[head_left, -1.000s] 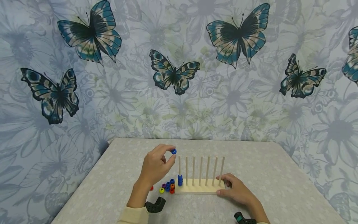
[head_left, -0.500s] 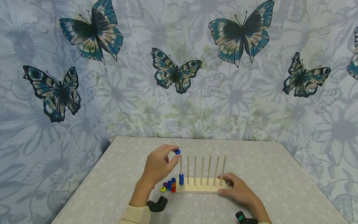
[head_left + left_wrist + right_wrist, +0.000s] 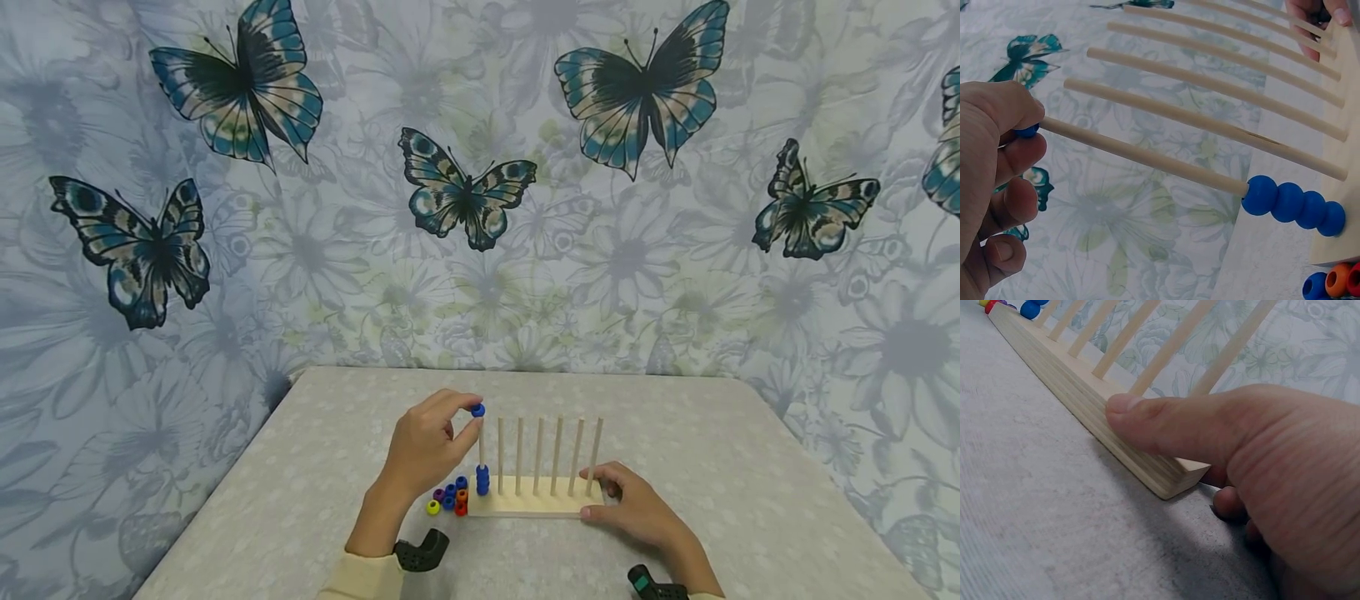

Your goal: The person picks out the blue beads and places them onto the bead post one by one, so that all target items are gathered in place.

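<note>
My left hand (image 3: 427, 437) pinches a blue bead (image 3: 477, 410) between thumb and forefinger, right at the top of the leftmost peg (image 3: 1141, 155). Lower on that same peg sits a stack of several blue beads (image 3: 1288, 201), resting against the base. The wooden peg rack (image 3: 534, 500) has a row of upright rods on a pale flat base. At its right end my right hand (image 3: 633, 504) grips the base, thumb along the front edge and fingers behind; the right wrist view shows the thumb (image 3: 1166, 422) pressed on the wood.
Left of the rack lies a small group of loose beads, among them a yellow bead (image 3: 433, 507), an orange bead (image 3: 1337, 279) and a red bead (image 3: 461, 509). A light patterned cloth covers the table (image 3: 300, 467). Behind it rises a butterfly-printed wall (image 3: 480, 308).
My left hand has moved slightly right, bringing the blue bead from beside the leftmost peg to its tip. My right hand keeps its grip on the rack.
</note>
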Demonstrator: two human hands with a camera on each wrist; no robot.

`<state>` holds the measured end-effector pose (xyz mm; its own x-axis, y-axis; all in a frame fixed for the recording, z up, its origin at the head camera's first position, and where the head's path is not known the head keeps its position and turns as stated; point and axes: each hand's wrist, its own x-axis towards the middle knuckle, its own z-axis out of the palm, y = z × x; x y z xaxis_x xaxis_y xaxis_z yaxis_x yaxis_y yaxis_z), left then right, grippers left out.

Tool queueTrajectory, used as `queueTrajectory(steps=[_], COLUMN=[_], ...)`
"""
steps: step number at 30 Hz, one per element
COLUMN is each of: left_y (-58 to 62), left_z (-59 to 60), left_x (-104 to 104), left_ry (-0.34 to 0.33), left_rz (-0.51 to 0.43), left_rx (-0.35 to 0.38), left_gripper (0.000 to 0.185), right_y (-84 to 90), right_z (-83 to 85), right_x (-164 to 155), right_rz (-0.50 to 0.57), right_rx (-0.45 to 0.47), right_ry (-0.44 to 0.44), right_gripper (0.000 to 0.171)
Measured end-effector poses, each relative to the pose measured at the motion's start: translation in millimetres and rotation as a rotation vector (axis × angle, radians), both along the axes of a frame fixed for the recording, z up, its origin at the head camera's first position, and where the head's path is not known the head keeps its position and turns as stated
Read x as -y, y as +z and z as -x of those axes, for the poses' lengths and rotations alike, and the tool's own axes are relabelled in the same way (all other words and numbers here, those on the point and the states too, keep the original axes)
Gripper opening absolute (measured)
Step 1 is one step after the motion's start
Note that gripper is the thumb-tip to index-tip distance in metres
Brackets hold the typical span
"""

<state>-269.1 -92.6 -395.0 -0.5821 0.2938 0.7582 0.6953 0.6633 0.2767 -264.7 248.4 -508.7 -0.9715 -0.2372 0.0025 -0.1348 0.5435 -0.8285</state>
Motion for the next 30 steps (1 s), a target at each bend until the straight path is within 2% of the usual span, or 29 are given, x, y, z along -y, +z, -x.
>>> queueTrajectory(steps=[18,30], left_y=[-0.8,-1.0], left_z=[-0.6,-0.8], left_x=[-2.6,-2.7], left_ry=[0.002,0.009], left_rz=[0.012,0.023], left_rx=[0.018,0.046], left_gripper=[0.024,0.023], right_y=[-7.0,-5.9], right_z=[3.1,2.9], right_x=[-3.0,-2.7], right_rz=[-0.027,-0.002], right_rx=[-0.012,-0.011], right_ry=[-0.007,-0.011], right_gripper=[0.055,0.054])
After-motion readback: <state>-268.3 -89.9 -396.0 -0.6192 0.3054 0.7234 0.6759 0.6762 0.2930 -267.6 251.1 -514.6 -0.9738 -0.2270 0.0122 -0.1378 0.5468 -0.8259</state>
